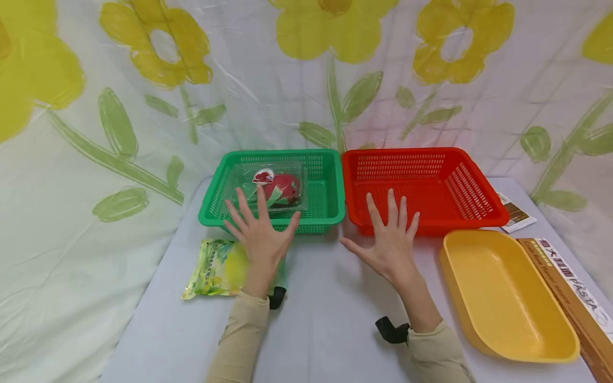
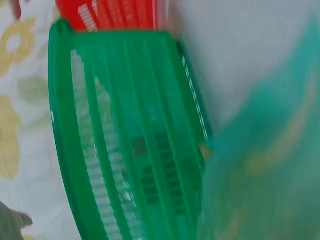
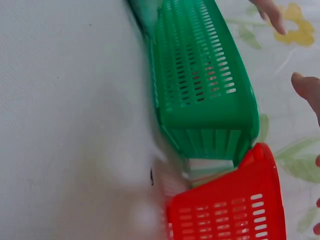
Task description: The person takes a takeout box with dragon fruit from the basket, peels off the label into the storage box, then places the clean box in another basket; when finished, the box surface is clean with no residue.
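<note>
The left hand (image 1: 262, 236) and the right hand (image 1: 390, 247) are both raised over the white counter (image 1: 330, 330), their fingers straight, spread wide and holding nothing. In the head view the left hand overlaps the right part of a yellow-and-green printed bag (image 1: 215, 268), which lies flat on the counter before the green basket (image 1: 273, 154); its fingertips cross the basket's near rim and the front of a clear plastic box (image 1: 239, 173). That box sits inside the green basket, toward its left side, with a round label on its lid and a pinkish-red fruit with green tips (image 1: 287, 187) showing through. The right hand is in front of the red basket (image 1: 407, 151), its longer fingertips reaching across the near rim in the same view; the thumb points toward the left hand. The two slotted baskets stand side by side, their rims meeting or nearly so. To the right of the right hand lies a yellow tub (image 1: 507, 292), set lengthwise just beside a long brown-and-white box (image 1: 570, 287) printed "PASTA". A small white-and-brown packet (image 1: 519, 215) lies near the red basket's right corner. Light sleeves (image 1: 239, 335) cover the forearms, and a pale sheet with large yellow flowers (image 1: 249, 111) hangs behind. The left wrist view is blurred.
</note>
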`<move>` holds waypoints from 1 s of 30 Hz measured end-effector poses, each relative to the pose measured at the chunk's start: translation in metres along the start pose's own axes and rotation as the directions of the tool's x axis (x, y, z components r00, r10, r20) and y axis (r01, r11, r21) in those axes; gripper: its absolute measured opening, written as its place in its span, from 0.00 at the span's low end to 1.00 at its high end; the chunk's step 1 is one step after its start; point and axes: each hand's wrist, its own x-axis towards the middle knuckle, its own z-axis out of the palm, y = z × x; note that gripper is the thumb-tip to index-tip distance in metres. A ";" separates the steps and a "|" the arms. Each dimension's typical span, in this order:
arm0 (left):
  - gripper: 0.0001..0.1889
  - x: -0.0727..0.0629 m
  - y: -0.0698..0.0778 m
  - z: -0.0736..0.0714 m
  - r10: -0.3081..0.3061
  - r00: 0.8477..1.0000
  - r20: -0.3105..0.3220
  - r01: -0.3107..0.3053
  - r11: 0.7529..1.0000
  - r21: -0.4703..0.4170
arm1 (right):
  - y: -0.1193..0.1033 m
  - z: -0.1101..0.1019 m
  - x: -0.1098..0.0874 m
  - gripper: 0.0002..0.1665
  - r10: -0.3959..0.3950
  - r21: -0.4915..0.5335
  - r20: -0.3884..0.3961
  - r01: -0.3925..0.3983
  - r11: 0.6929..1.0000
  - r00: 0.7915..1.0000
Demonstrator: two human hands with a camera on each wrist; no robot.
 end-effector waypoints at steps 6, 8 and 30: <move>0.58 0.013 -0.033 -0.013 -0.169 0.985 -0.041 0.169 0.986 0.010 | 0.001 0.000 0.000 0.65 0.000 0.009 0.009 0.000 1.000 1.000; 0.60 0.017 -0.044 -0.017 -0.207 0.978 -0.024 0.208 0.978 -0.001 | 0.001 0.000 0.000 0.65 0.002 0.013 0.009 -0.002 1.000 1.000; 0.58 0.032 -0.106 -0.033 -0.278 0.950 0.139 0.308 0.908 -0.286 | -0.002 0.008 0.000 0.62 -0.031 0.101 0.012 0.029 0.994 0.999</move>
